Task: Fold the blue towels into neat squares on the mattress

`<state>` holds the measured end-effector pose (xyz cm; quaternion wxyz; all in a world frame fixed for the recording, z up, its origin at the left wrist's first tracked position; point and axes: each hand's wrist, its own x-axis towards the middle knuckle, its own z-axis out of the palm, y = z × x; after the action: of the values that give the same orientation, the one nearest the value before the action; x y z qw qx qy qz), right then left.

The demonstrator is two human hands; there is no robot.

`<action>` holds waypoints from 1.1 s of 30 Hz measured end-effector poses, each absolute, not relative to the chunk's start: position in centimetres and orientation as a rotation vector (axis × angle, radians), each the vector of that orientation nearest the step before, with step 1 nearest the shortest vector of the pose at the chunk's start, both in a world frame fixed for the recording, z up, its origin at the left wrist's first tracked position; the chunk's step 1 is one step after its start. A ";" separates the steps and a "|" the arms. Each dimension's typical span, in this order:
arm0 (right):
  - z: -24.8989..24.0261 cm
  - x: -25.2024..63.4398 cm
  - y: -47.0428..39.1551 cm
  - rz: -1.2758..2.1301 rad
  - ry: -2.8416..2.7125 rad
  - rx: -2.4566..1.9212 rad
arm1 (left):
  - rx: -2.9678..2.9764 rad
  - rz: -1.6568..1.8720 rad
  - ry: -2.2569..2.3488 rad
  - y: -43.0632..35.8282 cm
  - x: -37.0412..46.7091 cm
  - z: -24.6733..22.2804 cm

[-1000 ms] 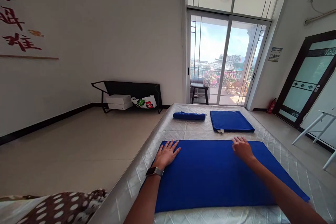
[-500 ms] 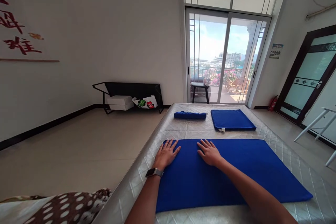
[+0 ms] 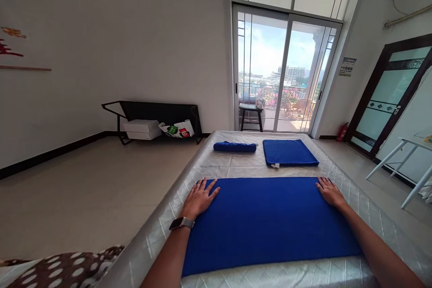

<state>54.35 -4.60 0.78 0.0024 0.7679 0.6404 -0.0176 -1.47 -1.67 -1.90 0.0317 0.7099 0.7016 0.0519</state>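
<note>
A blue cloth (image 3: 266, 220) lies spread flat and smooth on a quilted silver-white mattress (image 3: 232, 170). My left hand (image 3: 198, 198), below which a watch (image 3: 182, 223) is strapped, rests with fingers spread on the cloth's far left corner. At the far right corner my right hand (image 3: 330, 191) lies flat, fingers stretched out over the edge of the cloth. Beyond them are a rolled blue cloth (image 3: 235, 146) on the left and a folded blue cloth (image 3: 290, 152) with a white tag on the right.
Against the back wall a black metal frame (image 3: 158, 112) stands around a white box (image 3: 141, 129) and a printed bag (image 3: 177, 129). A polka-dot blanket (image 3: 67, 267) is at the lower left. A white table (image 3: 410, 144) stands at the right, near a fire extinguisher (image 3: 342, 132).
My right hand has slid right across the cloth, from near its middle to the far right corner. The left hand stays on the left corner. The view has turned slightly right.
</note>
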 end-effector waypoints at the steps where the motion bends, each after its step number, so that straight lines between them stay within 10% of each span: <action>1: 0.7 54.6 -4.6 -0.051 1.995 2.417 | 2.189 0.155 2.159 -1.7 -1.5 -1.9; 16: 3.5 47.4 -4.8 0.338 2.034 2.371 | 2.126 0.209 2.249 -1.4 -1.2 -2.1; 26: 2.5 25.2 -5.7 -0.237 2.773 1.736 | 2.175 0.263 2.190 -1.4 -1.6 -2.4; 33: 2.3 26.6 -5.5 -0.350 2.659 1.781 | 2.128 0.235 2.218 -1.6 -1.4 -2.0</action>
<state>26.62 -5.46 2.32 -0.0391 0.5528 0.8253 -0.1087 -1.37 -1.65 -1.96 0.0296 0.6900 0.7192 0.0763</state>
